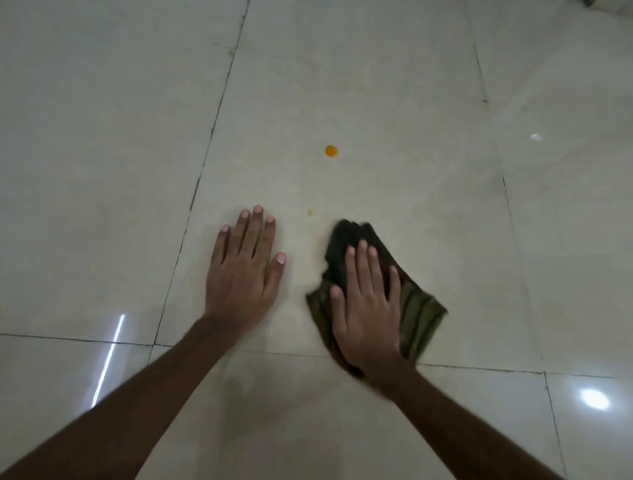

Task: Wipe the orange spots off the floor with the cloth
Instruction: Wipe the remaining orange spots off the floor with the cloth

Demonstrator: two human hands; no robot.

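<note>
Tiles, glossy and pale cream, fill pretty much the whole view of the floor [102, 137], split up by thin dark grout lines [205, 147].

Both of the person's bare forearms reach in from the bottom edge. The left hand [243, 270] lies flat on the tile, palm down with the fingers straight, and holds nothing. The right hand [366, 308] is flat too, fingers straight, pressing down on top of the cloth [421, 318] rather than curling round it. The thumb is stretched out over the cloth's left edge.

The cloth is a crumpled olive-green rag with darker stripes. Its far end looks almost black and its edges are a bit blurred. Its near corner lies over the grout line closest to the person.

The big orange spot [331, 150] sits well beyond both hands on the same tile, with only bare floor between it and the cloth. A smaller, fainter orange spot [309, 212] lies between the two hands, a little past the fingertips and near the cloth's dark tip without touching it.

Around all this there's a bright round glare [595, 399] at lower right and a white light streak [109, 356] at lower left. A dark object [590, 2] is cut off in the top right corner, and I can't tell what it is.
</note>
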